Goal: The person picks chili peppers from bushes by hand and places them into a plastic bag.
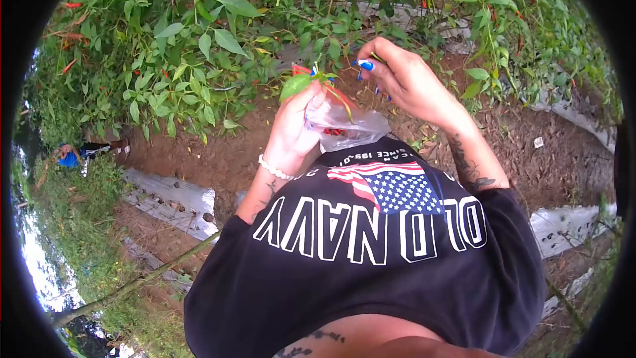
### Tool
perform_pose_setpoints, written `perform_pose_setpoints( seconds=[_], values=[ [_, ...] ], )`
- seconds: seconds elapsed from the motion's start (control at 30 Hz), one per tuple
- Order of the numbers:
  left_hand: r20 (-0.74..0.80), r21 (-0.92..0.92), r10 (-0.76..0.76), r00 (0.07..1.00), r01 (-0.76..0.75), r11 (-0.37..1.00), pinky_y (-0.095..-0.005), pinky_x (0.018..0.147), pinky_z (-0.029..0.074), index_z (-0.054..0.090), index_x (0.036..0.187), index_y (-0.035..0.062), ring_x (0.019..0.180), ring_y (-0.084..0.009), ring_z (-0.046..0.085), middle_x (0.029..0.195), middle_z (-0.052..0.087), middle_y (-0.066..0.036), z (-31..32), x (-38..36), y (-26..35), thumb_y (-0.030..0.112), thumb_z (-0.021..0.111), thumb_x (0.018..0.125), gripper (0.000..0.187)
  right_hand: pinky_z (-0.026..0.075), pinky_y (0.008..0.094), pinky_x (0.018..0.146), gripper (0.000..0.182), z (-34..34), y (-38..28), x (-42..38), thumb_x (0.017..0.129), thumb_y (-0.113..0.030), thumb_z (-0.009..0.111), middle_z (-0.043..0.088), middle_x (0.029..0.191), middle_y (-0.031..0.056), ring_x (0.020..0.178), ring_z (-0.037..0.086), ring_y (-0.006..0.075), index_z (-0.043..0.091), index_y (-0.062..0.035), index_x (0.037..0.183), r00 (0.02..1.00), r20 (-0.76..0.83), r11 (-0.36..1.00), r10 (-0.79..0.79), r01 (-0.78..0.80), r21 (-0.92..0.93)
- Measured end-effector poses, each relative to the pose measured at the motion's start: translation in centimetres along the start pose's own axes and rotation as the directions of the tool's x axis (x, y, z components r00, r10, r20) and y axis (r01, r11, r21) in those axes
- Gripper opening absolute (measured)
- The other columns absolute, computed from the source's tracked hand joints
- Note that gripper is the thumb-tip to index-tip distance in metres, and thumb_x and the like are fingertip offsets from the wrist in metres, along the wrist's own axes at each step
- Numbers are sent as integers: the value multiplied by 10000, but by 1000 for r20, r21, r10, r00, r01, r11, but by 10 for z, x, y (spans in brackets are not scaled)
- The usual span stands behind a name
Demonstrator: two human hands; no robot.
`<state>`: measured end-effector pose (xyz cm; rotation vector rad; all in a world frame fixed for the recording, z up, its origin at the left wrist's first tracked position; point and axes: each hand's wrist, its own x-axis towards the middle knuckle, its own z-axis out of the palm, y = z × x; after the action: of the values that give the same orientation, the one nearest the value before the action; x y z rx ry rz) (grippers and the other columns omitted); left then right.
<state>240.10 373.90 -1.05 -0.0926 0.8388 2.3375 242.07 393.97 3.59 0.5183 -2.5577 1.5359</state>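
Observation:
My left hand (296,122) is closed around a small bunch of red chili peppers (339,96) with stems and a green leaf (295,85) attached. Below those fingers hangs a clear plastic bag (361,126), also in that hand's grasp, with some red chilies (333,132) showing inside. To the right of the bunch, my right hand (404,83) has its blue-nailed fingers pinched together. A bit of green shows by its thumb and index finger, but what it pinches is too small to make out.
Leafy chili plants (218,40) with red fruit fill the space ahead. Brown soil (232,139) and strips of silvery plastic sheeting (172,199) lie around me. A thin branch (146,272) slants at lower left. Another person in blue (68,155) is far left.

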Motion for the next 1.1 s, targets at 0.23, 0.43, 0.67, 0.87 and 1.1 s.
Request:
perform_pose_setpoints(
  seconds=[0.23,0.43,0.67,0.87,1.1],
  values=[
    [69,-244,21,997,-3,970,-194,396,290,455,1002,65,436,-58,313,550,323,32,-19,9,7,159,370,915,154,320,150,489,174,47,18,-6,906,-220,410,564,803,-9,554,386,12,484,-68,950,908,151,636,390,-385,669],
    [-67,-52,31,997,-34,998,-187,437,327,470,1046,41,481,-52,369,574,370,41,-17,13,4,197,403,906,220,367,162,549,194,46,12,9,864,-215,504,584,770,-7,615,452,15,546,-47,950,894,257,604,366,-438,666],
    [-194,41,-14,981,22,999,-166,342,254,455,1155,65,397,-20,307,645,444,41,-12,16,9,318,457,882,372,401,173,637,161,44,43,-2,813,-134,558,601,747,-4,684,509,24,589,-28,930,868,209,699,451,-489,523],
    [-187,126,35,982,-11,992,-151,389,272,460,1156,84,453,-9,336,978,575,-46,-16,4,14,180,497,866,308,388,219,728,295,-21,133,-12,830,-269,541,624,922,69,737,522,88,585,-29,995,689,-459,797,561,-299,525],
    [-167,159,47,985,-20,987,-152,377,264,423,1149,23,459,-10,353,1080,551,-75,-16,-5,15,21,484,823,331,377,200,622,175,5,218,-74,800,-113,544,580,795,0,671,476,58,603,-69,959,510,-551,747,661,-518,417]
  ],
)
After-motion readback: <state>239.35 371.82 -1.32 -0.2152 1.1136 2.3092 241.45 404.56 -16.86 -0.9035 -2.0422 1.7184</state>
